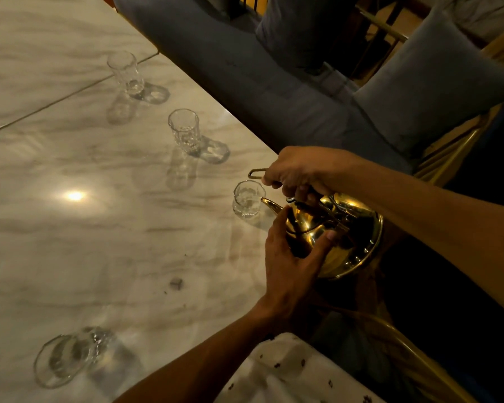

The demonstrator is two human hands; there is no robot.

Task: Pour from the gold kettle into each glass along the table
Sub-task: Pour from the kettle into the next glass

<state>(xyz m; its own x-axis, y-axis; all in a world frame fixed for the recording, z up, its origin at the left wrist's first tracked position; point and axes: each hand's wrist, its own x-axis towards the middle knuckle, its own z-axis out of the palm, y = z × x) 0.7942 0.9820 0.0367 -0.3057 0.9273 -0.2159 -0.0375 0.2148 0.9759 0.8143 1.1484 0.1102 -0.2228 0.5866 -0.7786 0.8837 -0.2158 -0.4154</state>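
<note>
1. Head view showed the gold kettle held tilted in the air at the near right edge of the counter, its spout dipping toward the rim of the third glass.
2. The right hand was clenched around the kettle's handle from above, fingers curled over the wire loop.
3. The left hand was pressed against the kettle's body and lid side, fingers spread along the shiny metal and the thumb across it, steadying it rather than closing fully around it.
4. The third glass stood upright just beside the spout; clear liquid seemed to sit low in it, though how much could not be told.
5. Two more clear glasses stood upright farther along the same edge, the middle glass and the far glass; whether they held anything could not be told.
6. The nearest glass stood at the lower left, well apart from the kettle, blurred, its contents unclear.
7. The counter was pale veined marble, glossy, with a bright lamp reflection and a dark seam crossing it.
8. Beside the counter ran a grey upholstered bench with grey cushions.
9. A white patterned garment showed at the bottom.
10. No readable writing showed.
</note>
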